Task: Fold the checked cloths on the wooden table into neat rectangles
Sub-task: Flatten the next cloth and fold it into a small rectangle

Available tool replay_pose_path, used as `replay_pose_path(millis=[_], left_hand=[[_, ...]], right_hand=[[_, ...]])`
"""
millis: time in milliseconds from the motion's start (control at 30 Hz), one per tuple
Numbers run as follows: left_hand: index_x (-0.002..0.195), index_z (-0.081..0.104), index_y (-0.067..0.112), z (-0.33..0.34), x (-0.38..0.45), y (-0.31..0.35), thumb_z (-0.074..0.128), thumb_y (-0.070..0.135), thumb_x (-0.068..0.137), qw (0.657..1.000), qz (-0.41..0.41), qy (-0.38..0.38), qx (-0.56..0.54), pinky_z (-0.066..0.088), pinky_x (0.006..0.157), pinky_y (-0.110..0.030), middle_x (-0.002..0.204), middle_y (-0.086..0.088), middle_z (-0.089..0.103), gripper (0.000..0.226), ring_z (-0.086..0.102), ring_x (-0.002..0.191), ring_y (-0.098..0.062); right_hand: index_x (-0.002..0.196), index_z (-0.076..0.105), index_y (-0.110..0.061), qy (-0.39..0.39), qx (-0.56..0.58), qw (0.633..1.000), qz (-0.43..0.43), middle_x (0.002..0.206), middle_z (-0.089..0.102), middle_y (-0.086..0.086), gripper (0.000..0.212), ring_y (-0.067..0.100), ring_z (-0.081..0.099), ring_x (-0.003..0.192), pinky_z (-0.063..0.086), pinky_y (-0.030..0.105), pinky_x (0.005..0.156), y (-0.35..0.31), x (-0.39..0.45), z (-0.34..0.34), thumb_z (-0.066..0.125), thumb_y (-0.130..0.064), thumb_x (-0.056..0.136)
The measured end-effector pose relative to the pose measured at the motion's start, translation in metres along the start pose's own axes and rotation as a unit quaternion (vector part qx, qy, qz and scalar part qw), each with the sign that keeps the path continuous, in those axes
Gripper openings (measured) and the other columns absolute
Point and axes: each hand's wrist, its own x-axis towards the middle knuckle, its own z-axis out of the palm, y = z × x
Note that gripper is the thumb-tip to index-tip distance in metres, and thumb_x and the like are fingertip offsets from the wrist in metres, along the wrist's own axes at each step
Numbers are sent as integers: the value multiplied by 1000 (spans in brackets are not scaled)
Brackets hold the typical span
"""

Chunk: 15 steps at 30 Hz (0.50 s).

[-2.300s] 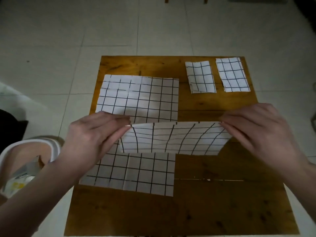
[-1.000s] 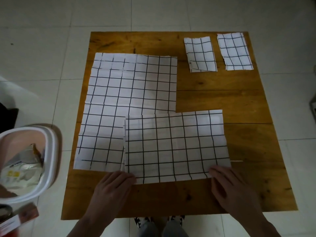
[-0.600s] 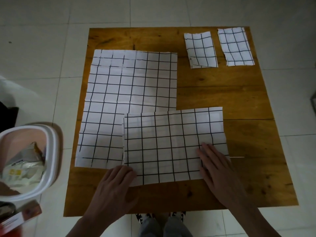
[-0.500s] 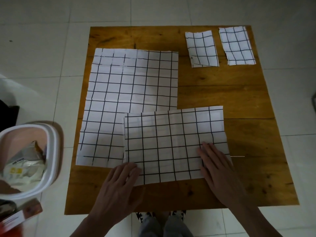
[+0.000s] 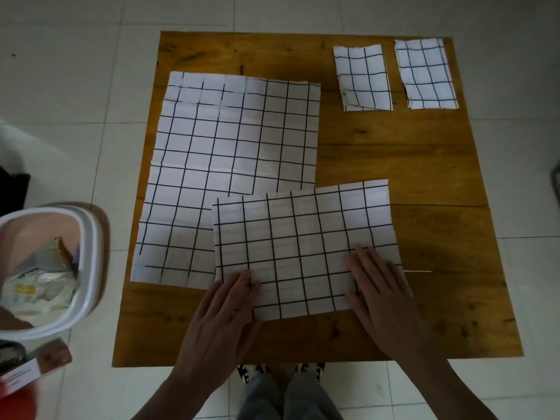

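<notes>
A half-folded checked cloth lies flat at the near middle of the wooden table. It overlaps the near right corner of a large unfolded checked cloth on the table's left half. My left hand presses flat on the folded cloth's near left corner. My right hand presses flat on its near right corner. Both hands have fingers spread and grip nothing. Two small folded checked rectangles sit at the far right: one and another beside it.
A white bin with packaging inside stands on the tiled floor left of the table. A small box lies near it. My shoes show below the table's near edge.
Earlier both hands held the cloth up by its corners; it now lies flat, folded in half. Since then both palms have slid a little further onto its near corners.
</notes>
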Motion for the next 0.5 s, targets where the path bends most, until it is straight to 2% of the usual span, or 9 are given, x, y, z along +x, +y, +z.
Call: replay_pose_path(millis=[100,200,333,433,500], left_hand=[[157,43,11,-3,3,8,41,46,107,1000,-22,13,-13,24,125,-46,166,-9,36,61,27,157,-25],[159,35,10,-4,18,28,36,39,109,998,-35,34,-31,17,128,-39,165,-10,37,58,25,157,-23],[162,26,7,8,45,56,34,30,108,998,-27,37,-35,23,126,-45,169,-13,27,59,18,159,-25],[165,14,7,21,54,65,40,34,104,999,-52,5,-11,23,127,-51,173,-14,15,72,12,161,-28],[165,13,7,28,53,68,37,39,103,998,-69,-10,5,19,126,-51,174,-14,11,74,10,161,-29]], right_hand=[[165,24,-18,11,0,1000,8,175,17,4,64,24,17,161,20,52,126,-6,3,-4,24,-51,111],[165,22,-17,25,6,1000,-8,174,19,7,62,24,18,161,21,51,126,-33,9,-11,24,-48,112],[165,20,-15,20,-18,996,-84,174,18,7,62,23,16,161,20,49,125,-74,17,-3,26,-45,111],[166,18,-12,2,-54,995,-78,175,13,9,69,25,13,162,19,49,125,-80,22,10,30,-45,107],[167,15,-11,-10,-54,996,-67,175,11,10,69,24,11,162,20,50,125,-79,22,17,28,-46,108]])
